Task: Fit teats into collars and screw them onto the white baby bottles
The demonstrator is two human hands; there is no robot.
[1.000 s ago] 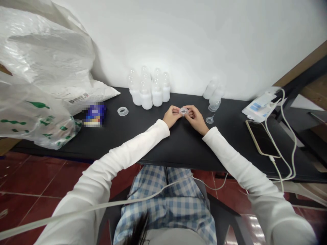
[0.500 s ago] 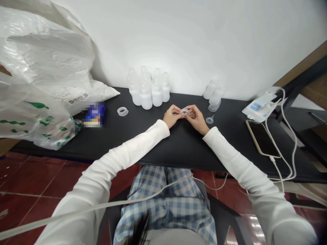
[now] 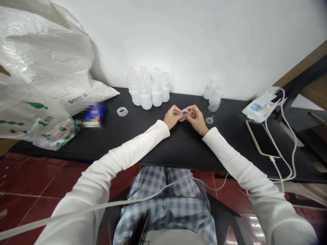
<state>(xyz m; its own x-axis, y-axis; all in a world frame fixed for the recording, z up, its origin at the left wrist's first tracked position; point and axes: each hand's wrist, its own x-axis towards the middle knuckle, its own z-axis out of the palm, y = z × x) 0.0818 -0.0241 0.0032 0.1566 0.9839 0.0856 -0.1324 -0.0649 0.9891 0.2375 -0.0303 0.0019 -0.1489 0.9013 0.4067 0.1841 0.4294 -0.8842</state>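
Between my two hands is a translucent plastic bottle collar ring (image 3: pixel 185 112). My left hand (image 3: pixel 173 116) pinches its left side, and my right hand (image 3: pixel 196 119) is closed on its right side. To the right of my right hand lies a small clear piece with a thin stem (image 3: pixel 209 119), which looks like a bottle nipple. Another collar ring (image 3: pixel 122 111) lies flat on the black table (image 3: pixel 143 136), left of my hands. Fingers partly cover the held ring, so I cannot tell whether anything sits inside it.
Several white baby bottles with clear domed caps (image 3: pixel 146 98) stand by the wall. Clear domed caps (image 3: pixel 214 97) stand farther right. Plastic bags (image 3: pixel 46 68) and a blurred blue packet (image 3: pixel 94 115) are at left. A phone (image 3: pixel 263 137), cables and a white power strip (image 3: pixel 259 106) are at right.
The collar ring has tilted slightly between my fingers, so its opening shows more. Both hands stay in nearly the same place.
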